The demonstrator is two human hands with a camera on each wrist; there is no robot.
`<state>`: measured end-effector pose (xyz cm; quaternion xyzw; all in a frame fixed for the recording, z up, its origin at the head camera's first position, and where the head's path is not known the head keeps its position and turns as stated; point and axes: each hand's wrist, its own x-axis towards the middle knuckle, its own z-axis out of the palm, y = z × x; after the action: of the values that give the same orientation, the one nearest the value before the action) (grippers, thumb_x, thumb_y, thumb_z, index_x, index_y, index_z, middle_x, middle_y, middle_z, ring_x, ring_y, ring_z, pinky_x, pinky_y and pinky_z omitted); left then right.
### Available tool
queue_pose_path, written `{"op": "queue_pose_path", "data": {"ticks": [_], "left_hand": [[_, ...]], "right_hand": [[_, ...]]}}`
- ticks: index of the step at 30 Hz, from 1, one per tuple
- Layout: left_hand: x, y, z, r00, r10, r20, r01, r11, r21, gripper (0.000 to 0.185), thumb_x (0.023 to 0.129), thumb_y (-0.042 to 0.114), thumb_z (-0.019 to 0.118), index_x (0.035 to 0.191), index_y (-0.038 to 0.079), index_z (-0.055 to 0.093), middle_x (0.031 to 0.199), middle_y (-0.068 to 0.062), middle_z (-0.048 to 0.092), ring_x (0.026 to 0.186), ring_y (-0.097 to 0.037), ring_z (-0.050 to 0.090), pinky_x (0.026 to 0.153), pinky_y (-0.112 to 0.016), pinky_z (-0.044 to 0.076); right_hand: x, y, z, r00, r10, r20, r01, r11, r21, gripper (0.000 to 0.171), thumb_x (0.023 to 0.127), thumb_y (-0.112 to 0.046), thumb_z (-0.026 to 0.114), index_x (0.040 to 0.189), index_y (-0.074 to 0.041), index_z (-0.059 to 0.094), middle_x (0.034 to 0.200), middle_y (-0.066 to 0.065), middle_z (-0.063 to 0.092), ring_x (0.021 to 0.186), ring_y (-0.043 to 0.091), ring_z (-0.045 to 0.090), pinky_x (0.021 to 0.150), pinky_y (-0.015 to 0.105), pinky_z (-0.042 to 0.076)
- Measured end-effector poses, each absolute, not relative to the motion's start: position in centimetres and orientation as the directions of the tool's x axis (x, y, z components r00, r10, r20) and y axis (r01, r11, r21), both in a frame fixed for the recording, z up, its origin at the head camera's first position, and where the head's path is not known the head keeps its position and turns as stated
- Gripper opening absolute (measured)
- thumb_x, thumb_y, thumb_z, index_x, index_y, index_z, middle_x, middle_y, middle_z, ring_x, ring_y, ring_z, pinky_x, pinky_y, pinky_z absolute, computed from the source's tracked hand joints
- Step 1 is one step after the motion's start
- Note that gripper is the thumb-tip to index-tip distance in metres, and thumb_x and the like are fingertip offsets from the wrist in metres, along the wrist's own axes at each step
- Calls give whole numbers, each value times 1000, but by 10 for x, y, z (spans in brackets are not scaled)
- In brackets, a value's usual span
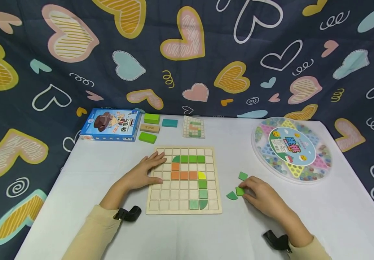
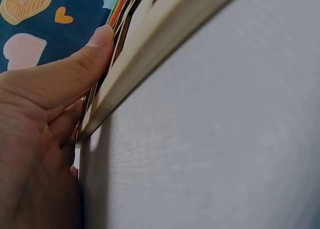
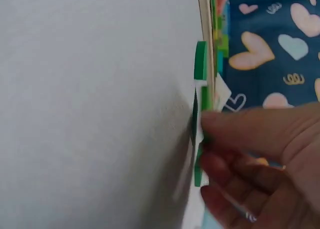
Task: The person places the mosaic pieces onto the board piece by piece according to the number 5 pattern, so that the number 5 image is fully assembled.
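A wooden grid board [image 1: 161, 207] lies in the middle of the table, with green, orange and yellow tiles in some of its squares. My left hand [image 1: 143, 173] rests on its left edge, thumb and fingers spread; in the left wrist view the thumb [image 2: 75, 71] touches the board's rim [image 2: 150, 44]. To the right of the board, my right hand [image 1: 266, 196] pinches a light green square tile [image 1: 240, 191] between thumb and fingers. Beside it lie a dark green quarter-round tile [image 1: 231, 195] and another green square tile [image 1: 243, 176].
At the back left is a blue game box [image 1: 112, 124], next to several small blocks, including a teal block [image 1: 169, 123]. A pattern card [image 1: 193, 127] lies behind the board. A round clear case of marbles [image 1: 292, 150] sits at the back right.
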<state>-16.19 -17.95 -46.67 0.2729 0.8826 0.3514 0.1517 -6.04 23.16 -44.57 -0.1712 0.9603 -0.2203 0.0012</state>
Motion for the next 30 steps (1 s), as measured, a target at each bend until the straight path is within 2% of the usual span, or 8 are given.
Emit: {"op": "queue_pose_path", "data": {"ticks": [3, 8, 12, 17, 25, 30], "left_hand": [[-162, -180, -465, -803, 592, -73, 378, 599, 705, 79, 78, 32, 77, 145, 11, 40, 157, -6, 24, 147, -30, 8, 118, -54, 2], [-162, -181, -465, -804, 590, -71, 378, 600, 706, 80, 78, 33, 77, 145, 11, 40, 157, -6, 24, 147, -29, 8, 117, -55, 2], [-163, -182, -467, -801, 595, -61, 388, 594, 704, 80, 78, 33, 76, 145, 11, 40, 157, -6, 24, 147, -30, 9, 117, -56, 2], [-163, -180, -469, -797, 601, -51, 394, 583, 710, 79, 78, 34, 76, 145, 10, 40, 156, -7, 25, 147, -32, 10, 117, -57, 3], [-163, -178, -467, -800, 596, -61, 382, 586, 714, 79, 78, 34, 76, 145, 11, 41, 157, -7, 25, 147, -32, 9, 116, -57, 2], [-162, -180, -467, -804, 591, -60, 381, 590, 712, 79, 78, 32, 76, 144, 10, 41, 156, -8, 26, 147, -32, 10, 117, -57, 2]], "right_hand": [[-59, 220, -438, -929, -350, 118, -367, 835, -410, 24, 78, -12, 77, 99, -16, 68, 97, -9, 63, 95, 12, 63, 81, 35, 54], [-56, 180, -430, -875, -458, 158, -469, 718, -515, 25, 79, -15, 76, 102, -18, 66, 101, -11, 62, 92, 7, 61, 79, 28, 54], [-57, 143, -434, -809, -573, 128, -538, 637, -552, 25, 81, -21, 75, 104, -17, 66, 102, -10, 61, 89, 5, 58, 78, 25, 52], [-63, 108, -441, -762, -645, 63, -578, 632, -517, 23, 84, -25, 72, 106, -17, 68, 101, -10, 61, 90, 2, 54, 80, 23, 50], [-69, 87, -443, -734, -680, 0, -610, 658, -442, 23, 84, -24, 72, 105, -15, 70, 101, -7, 62, 95, 6, 56, 83, 25, 51], [-68, 96, -438, -749, -662, 33, -593, 647, -479, 29, 82, -28, 73, 108, -15, 68, 103, -7, 61, 94, 6, 55, 83, 25, 51]]}}
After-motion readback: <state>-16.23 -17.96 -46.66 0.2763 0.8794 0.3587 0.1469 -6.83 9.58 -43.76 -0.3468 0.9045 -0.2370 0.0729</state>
